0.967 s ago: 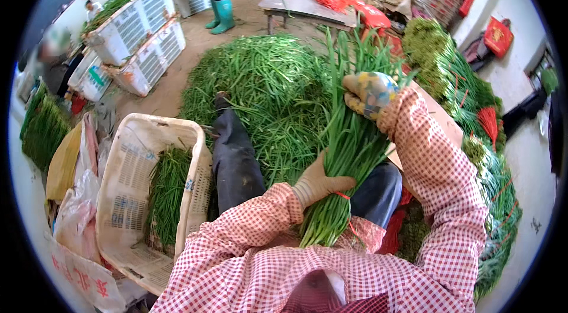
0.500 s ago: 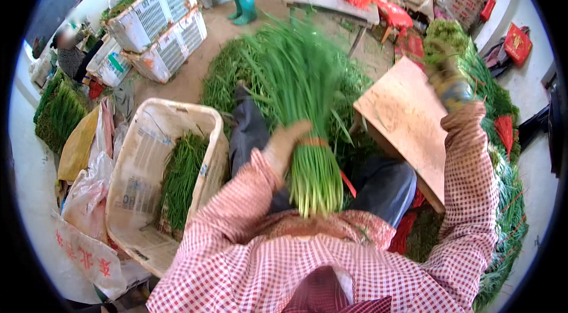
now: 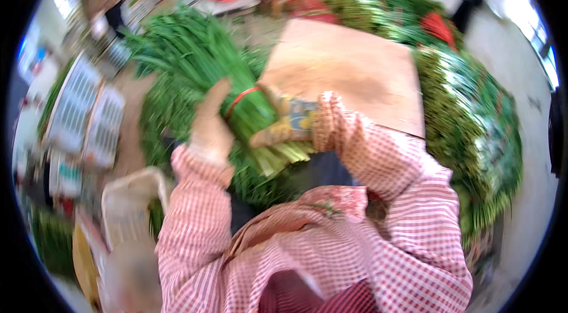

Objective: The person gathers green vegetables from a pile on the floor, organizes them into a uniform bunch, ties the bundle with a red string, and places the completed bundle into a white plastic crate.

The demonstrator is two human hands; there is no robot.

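Note:
A thick bunch of garlic chives (image 3: pixel 204 55) lies aslant before me, its leafy tops toward the far left and its pale cut stems toward me. Round its middle runs a narrow red band (image 3: pixel 241 99). My left hand (image 3: pixel 211 120), in a beige glove, presses along the bunch's left side with its fingers beside the band. From the right, my right hand (image 3: pixel 284 120), in a worn yellow and grey glove, grips the bunch below the band, near the stem ends. Both hands hold the bunch between them, over my lap.
A tan board (image 3: pixel 349 70) stands just right of the bunch. Beyond it, banded bunches are stacked in a long pile (image 3: pixel 467 118). Loose greens (image 3: pixel 163 118) heap up at the left, near a pale plastic basket (image 3: pixel 133 203). White crates (image 3: pixel 74 106) stand farther left.
My right hand has come from the pile at the right to the bunch. The bunch has tipped over to the left and now carries a red band. The view has swung right.

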